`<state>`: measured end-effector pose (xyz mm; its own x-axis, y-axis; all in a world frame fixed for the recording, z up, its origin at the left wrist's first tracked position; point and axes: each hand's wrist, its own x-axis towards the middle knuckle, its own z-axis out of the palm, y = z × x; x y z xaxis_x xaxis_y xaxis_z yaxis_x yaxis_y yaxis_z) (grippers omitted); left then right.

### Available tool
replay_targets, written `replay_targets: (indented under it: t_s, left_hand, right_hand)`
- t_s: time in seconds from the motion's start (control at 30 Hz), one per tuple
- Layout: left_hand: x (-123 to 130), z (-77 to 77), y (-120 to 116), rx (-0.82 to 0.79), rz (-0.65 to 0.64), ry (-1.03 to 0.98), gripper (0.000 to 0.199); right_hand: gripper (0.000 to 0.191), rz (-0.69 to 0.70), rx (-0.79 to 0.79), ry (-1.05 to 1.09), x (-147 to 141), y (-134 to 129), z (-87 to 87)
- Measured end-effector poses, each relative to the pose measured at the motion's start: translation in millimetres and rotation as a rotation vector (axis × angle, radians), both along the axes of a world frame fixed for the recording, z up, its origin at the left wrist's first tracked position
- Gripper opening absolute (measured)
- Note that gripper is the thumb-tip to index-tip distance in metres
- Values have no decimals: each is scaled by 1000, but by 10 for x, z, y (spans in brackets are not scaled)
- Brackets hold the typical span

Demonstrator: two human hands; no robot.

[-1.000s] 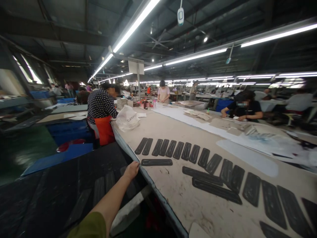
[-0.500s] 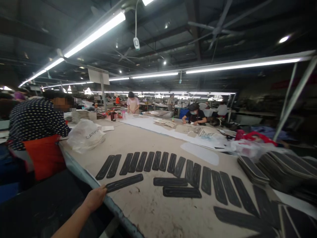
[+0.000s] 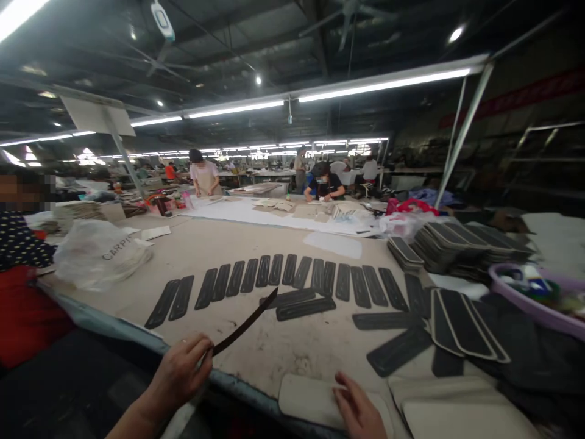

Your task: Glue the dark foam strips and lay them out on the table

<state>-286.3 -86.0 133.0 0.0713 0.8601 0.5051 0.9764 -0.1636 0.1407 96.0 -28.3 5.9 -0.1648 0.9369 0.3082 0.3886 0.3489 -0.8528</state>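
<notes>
My left hand (image 3: 185,369) pinches one end of a dark strip (image 3: 247,326), which is raised above the table's near edge and seen nearly edge-on. At the bottom, my right hand (image 3: 359,405) is open, its fingers apart over a pale rounded panel (image 3: 308,396). Beyond my hands, several black rounded pieces (image 3: 275,269) lie in a curved row on the beige table (image 3: 196,244). Two more black pieces (image 3: 306,308) lie overlapping just past the tip of the strip.
A plastic bag (image 3: 94,256) lies at the left, beside a person in a dotted top. Stacks of dark panels (image 3: 452,244) and a purple basin (image 3: 521,296) are at the right. Pale panels (image 3: 461,408) lie at the lower right. Other people work across the table.
The view has turned right. My left hand has lifted the dark strip off the table and tilted it on edge. My right hand has come into view over the pale panel.
</notes>
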Motion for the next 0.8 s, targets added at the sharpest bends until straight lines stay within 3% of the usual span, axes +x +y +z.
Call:
replay_targets:
  t_s: [0.13,0.4,0.6,0.8]
  left_hand:
    - [468,106,-69,-79,-200,-39,16]
    - [1059,221,-68,-20,-483,-253,17]
    - [1098,137,30,-216,-518,-322,19]
    - [1095,-188,162,-394,-385,-423,24]
  right_hand:
    - [56,-30,-281,302,139,69,-1]
    - [64,-108,-404,542,394,144,234]
    - [48,-178,-349,411,583,97,407]
    - [52,-225,-484,300,729,8,303]
